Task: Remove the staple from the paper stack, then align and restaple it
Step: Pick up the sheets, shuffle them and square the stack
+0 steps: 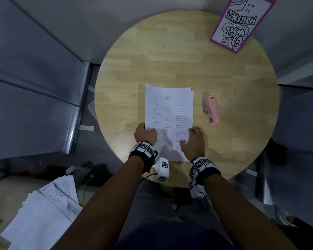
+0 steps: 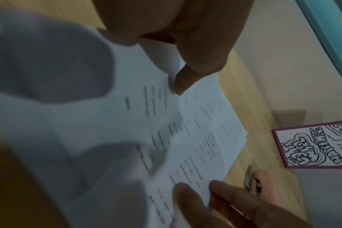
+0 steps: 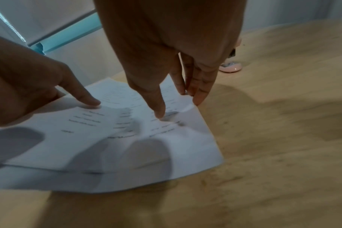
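Note:
A white printed paper stack (image 1: 169, 109) lies on the round wooden table (image 1: 170, 51), its sheets slightly offset at the far right corner. My left hand (image 1: 148, 130) holds the stack's near left edge, thumb (image 2: 180, 88) on top. My right hand (image 1: 191, 136) holds the near right edge with the thumb (image 3: 159, 113) pressed on the page and straight fingers (image 3: 197, 100) at the edge, which curls up a little there. A pink stapler (image 1: 213, 110) lies to the right of the stack, apart from both hands. No staple is visible.
A purple-framed card with black lettering (image 1: 242, 22) lies at the table's far right rim. A loose pile of papers (image 1: 43, 210) sits on a lower surface to my left, off the table. Grey cabinets and metal frames surround the table.

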### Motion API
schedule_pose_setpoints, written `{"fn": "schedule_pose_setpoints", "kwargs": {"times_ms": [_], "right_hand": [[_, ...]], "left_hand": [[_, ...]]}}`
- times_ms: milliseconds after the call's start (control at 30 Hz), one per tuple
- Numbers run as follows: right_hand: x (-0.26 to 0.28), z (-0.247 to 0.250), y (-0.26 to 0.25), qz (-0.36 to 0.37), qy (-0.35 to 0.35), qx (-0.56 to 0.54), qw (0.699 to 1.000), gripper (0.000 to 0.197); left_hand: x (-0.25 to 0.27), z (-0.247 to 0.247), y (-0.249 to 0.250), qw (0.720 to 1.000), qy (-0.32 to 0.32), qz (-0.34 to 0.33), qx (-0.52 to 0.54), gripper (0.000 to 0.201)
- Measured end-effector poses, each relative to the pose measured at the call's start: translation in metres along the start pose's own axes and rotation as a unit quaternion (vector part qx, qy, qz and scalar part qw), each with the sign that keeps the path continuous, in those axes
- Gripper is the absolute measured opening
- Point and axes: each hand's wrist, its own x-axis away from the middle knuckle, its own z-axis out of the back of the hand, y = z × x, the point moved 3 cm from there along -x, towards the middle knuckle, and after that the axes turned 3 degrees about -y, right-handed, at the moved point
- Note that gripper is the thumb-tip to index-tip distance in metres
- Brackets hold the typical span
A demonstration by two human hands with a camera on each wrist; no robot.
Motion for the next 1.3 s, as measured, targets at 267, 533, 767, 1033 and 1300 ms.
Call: {"fn": "schedule_pose_setpoints", "kwargs": {"times_ms": [267, 533, 767, 1033, 1300], "right_hand": [[0.001, 0.001, 0.005, 0.022, 0.006, -0.026, 0.999, 0.042], [-0.013, 0.016, -0.001, -0.055, 0.004, -0.257, 0.965, 0.091], [-0.025, 0.075, -0.043, 0.017, 0.014, -0.4, 0.916, 0.03], [-0.017, 0.127, -0.087, 0.131, 0.146, -0.464, 0.863, 0.016], [-0.023, 0.116, -0.075, 0.101, 0.135, -0.465, 0.869, 0.026]], "left_hand": [[-0.014, 0.013, -0.01, 0.996, -0.062, -0.055, -0.042, 0.031], [-0.012, 0.034, -0.007, 0.986, -0.108, -0.125, 0.029, 0.042], [-0.01, 0.05, 0.011, 0.972, -0.104, -0.202, 0.058, 0.04], [0.014, 0.073, 0.076, 0.924, -0.046, -0.341, 0.167, 0.035], [0.006, 0.06, 0.081, 0.928, -0.04, -0.334, 0.16, 0.036]]}}
